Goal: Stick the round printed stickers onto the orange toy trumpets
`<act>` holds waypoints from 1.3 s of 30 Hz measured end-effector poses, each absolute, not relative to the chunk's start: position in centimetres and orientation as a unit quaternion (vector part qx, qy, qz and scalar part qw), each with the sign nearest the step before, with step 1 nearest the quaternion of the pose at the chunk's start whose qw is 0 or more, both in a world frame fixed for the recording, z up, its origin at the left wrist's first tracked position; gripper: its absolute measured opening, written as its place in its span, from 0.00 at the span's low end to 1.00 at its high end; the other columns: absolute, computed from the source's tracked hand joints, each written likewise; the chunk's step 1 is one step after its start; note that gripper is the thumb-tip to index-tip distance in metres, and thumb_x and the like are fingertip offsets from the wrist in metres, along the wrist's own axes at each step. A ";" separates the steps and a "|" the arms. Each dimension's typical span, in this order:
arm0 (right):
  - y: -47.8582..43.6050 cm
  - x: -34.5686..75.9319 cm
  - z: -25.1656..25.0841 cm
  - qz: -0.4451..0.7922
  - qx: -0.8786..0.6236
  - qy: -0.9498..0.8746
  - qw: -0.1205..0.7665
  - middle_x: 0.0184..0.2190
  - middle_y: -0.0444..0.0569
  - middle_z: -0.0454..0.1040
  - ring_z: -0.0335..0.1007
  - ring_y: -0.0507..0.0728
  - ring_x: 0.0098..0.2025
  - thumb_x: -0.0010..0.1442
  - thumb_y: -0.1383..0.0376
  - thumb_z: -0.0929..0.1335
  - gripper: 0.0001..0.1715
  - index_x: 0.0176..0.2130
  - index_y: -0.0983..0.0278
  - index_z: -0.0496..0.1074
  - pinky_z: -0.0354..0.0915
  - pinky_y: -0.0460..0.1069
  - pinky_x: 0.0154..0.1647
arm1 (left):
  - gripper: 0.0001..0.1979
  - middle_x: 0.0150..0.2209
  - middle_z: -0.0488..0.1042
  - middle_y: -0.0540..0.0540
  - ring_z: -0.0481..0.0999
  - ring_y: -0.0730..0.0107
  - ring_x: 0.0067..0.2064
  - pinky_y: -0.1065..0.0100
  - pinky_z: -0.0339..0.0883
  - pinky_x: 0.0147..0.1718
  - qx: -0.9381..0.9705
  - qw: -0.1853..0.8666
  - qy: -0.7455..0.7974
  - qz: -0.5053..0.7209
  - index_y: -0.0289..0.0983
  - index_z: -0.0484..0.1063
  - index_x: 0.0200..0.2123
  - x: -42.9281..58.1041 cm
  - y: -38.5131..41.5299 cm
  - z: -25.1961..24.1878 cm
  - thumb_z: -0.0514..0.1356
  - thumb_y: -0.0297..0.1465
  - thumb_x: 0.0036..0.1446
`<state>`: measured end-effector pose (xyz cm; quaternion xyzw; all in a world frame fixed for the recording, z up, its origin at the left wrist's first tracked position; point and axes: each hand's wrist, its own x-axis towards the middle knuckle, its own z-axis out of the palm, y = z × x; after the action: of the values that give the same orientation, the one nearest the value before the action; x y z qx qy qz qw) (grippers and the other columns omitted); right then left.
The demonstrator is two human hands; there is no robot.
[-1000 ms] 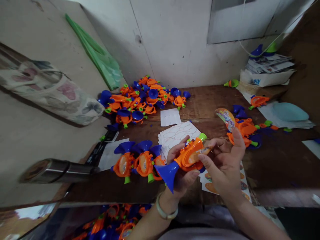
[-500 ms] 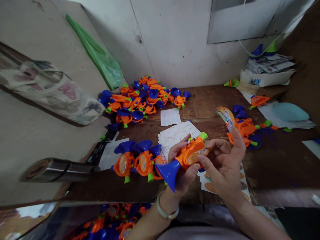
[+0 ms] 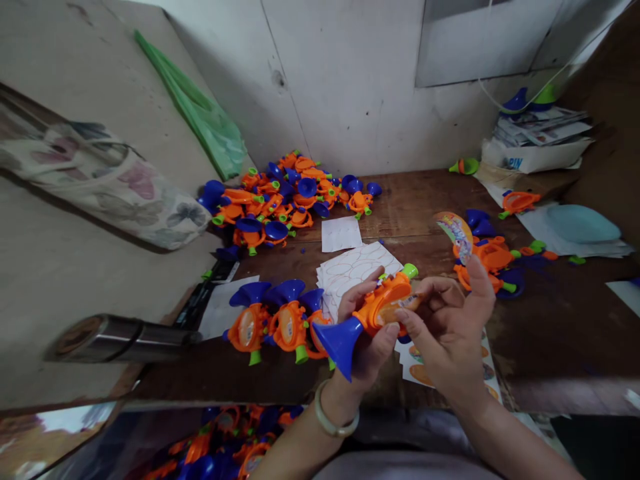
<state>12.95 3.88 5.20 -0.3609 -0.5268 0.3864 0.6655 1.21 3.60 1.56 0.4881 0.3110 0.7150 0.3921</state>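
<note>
My left hand (image 3: 371, 357) is wrapped round a toy trumpet (image 3: 374, 312) with an orange body, a blue bell and a green mouthpiece. My right hand (image 3: 457, 343) pinches an orange oval sticker (image 3: 407, 303) between thumb and fingers, its near end lying against the trumpet's side. A second, colourful oval sticker (image 3: 456, 233) clings to a raised fingertip of the same hand. Beneath my hands lies a sheet of oval stickers (image 3: 421, 375), partly covered. To the left, three toy trumpets (image 3: 289, 327) lie in a row, with oval labels on at least two of them.
A heap of toy trumpets (image 3: 295, 193) fills the back left of the wooden table (image 3: 410, 207). Sheets with oval outlines (image 3: 350, 270) lie mid-table. Loose trumpet parts (image 3: 493, 253) sit at right. A steel flask (image 3: 120, 339) stands at left; more trumpets (image 3: 225, 443) lie below the edge.
The colourful sticker on my raised right fingertip has turned slightly, showing more of its face. Both hands otherwise keep nearly the same pose round the trumpet.
</note>
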 end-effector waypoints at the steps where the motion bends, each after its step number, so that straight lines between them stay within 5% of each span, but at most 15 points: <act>1: 3.9 13.0 5.2 0.383 -0.363 -0.527 0.667 0.45 0.39 0.73 0.77 0.50 0.38 0.62 0.75 0.75 0.52 0.71 0.38 0.56 0.79 0.45 0.37 | 0.23 0.68 0.76 0.40 0.79 0.50 0.67 0.53 0.77 0.63 0.489 0.395 0.308 0.714 0.48 0.75 0.60 1.2 3.6 1.6 0.73 0.39 0.65; 26: 4.1 12.8 4.6 0.339 -0.363 -0.550 0.671 0.45 0.40 0.73 0.77 0.51 0.40 0.64 0.74 0.75 0.53 0.74 0.39 0.54 0.81 0.46 0.41 | 0.18 0.63 0.80 0.40 0.83 0.54 0.61 0.56 0.78 0.61 0.447 0.390 0.332 0.734 0.44 0.77 0.57 2.0 3.6 1.3 0.71 0.39 0.67; 31: 4.3 13.0 4.7 0.295 -0.364 -0.572 0.674 0.42 0.40 0.76 0.78 0.53 0.39 0.67 0.73 0.73 0.48 0.74 0.42 0.54 0.80 0.49 0.39 | 0.17 0.66 0.78 0.41 0.81 0.50 0.65 0.50 0.76 0.64 0.498 0.339 0.342 0.721 0.47 0.75 0.59 1.7 3.3 1.6 0.68 0.38 0.69; 39: 5.4 14.0 5.3 0.254 -0.427 -0.577 0.649 0.33 0.38 0.79 0.78 0.59 0.40 0.65 0.67 0.76 0.45 0.71 0.52 0.56 0.75 0.61 0.52 | 0.15 0.71 0.73 0.41 0.72 0.46 0.73 0.43 0.75 0.66 0.543 0.318 0.334 0.702 0.48 0.72 0.60 1.4 2.6 2.3 0.64 0.35 0.73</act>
<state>14.01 5.45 5.31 -0.4265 -0.5765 0.2541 0.6490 1.44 2.64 2.31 0.5428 0.3340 0.7021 0.3175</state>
